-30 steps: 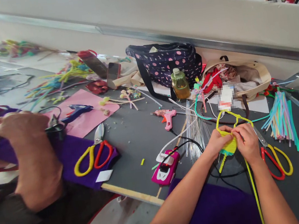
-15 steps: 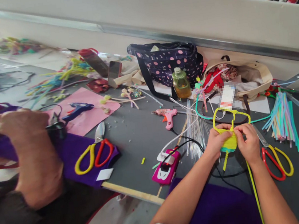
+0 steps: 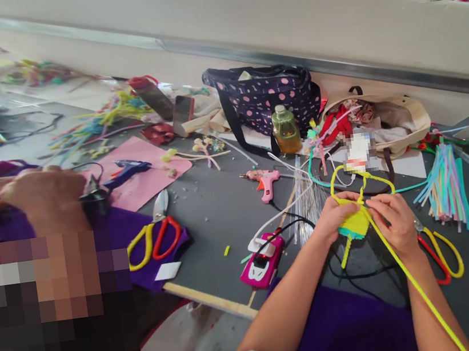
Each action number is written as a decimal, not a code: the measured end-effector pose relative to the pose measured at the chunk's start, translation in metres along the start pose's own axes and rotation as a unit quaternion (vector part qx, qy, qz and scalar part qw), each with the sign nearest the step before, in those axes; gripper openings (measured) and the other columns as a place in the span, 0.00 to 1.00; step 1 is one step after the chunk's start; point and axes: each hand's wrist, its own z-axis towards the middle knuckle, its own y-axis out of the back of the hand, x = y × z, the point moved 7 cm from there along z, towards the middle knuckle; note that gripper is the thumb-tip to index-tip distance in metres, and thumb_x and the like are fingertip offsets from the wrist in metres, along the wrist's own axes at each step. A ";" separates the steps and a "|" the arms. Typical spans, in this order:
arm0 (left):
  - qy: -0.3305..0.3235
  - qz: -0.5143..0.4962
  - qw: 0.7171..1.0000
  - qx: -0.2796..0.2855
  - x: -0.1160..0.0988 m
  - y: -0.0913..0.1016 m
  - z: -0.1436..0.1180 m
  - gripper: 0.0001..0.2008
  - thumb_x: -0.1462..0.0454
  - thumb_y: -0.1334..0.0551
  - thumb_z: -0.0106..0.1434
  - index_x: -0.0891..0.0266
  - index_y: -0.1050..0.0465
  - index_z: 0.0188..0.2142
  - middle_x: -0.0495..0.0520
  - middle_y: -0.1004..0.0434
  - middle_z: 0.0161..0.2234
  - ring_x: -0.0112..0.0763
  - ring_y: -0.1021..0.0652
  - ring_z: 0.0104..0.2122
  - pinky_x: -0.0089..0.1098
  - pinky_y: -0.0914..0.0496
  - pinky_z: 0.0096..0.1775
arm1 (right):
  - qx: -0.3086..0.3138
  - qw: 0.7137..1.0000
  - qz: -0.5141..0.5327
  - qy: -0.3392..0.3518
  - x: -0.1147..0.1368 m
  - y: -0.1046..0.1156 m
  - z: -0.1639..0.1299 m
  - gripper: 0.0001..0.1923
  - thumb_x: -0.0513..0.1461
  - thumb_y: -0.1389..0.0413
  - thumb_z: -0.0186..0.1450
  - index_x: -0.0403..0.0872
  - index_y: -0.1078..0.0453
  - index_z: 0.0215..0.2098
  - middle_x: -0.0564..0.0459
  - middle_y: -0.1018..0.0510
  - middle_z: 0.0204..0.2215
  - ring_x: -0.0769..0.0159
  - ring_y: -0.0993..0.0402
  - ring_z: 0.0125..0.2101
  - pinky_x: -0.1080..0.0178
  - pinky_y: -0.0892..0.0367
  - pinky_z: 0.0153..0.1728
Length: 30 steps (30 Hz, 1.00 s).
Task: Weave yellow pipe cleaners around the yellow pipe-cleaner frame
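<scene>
My left hand (image 3: pixel 333 215) and my right hand (image 3: pixel 396 219) both grip a small woven pipe-cleaner piece (image 3: pixel 355 223), yellow on top with a teal lower edge. Two yellow loops (image 3: pixel 362 177) rise from it toward the bags. A long yellow pipe cleaner (image 3: pixel 418 292) runs from my right fingers down past my right forearm to the frame's bottom edge. A short yellow stem hangs below the piece. Red-and-yellow scissors (image 3: pixel 441 255) lie just right of my right hand.
Another person's hand (image 3: pixel 42 195) rests at the left on purple felt (image 3: pixel 148 238), beside scissors (image 3: pixel 156 237). Also on the grey table: pink glue gun (image 3: pixel 266 181), blue glue gun (image 3: pixel 127 169), pink car-shaped gadget (image 3: pixel 262 260), wire bundle (image 3: pixel 307 200), pastel pipe cleaners (image 3: pixel 447 185), bottle (image 3: pixel 285 129), dotted bag (image 3: pixel 267 99).
My right hand has drawn the long yellow pipe cleaner taut, so it now runs diagonally down to the right. The woven piece sits slightly higher. The other person's hand barely moved.
</scene>
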 end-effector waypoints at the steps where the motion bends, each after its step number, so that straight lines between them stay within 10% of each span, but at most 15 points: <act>1: 0.000 -0.001 1.000 0.003 0.000 0.000 0.000 0.16 0.67 0.31 0.41 0.66 0.23 0.33 0.53 0.22 0.26 0.30 0.24 0.24 0.30 0.32 0.31 | 0.012 1.000 -0.004 0.008 0.002 -0.002 0.000 0.18 0.32 0.47 0.65 0.55 0.30 0.51 0.48 0.25 0.41 0.60 0.30 0.40 0.57 0.31 0.41; 30: -0.005 -0.021 0.999 -0.032 0.004 0.000 0.001 0.16 0.67 0.29 0.39 0.66 0.23 0.31 0.53 0.22 0.26 0.30 0.24 0.24 0.30 0.32 0.31 | 0.110 0.994 -0.007 -0.028 -0.003 -0.016 -0.001 0.13 0.39 0.47 0.65 0.48 0.31 0.48 0.46 0.25 0.43 0.56 0.30 0.45 0.53 0.33 0.45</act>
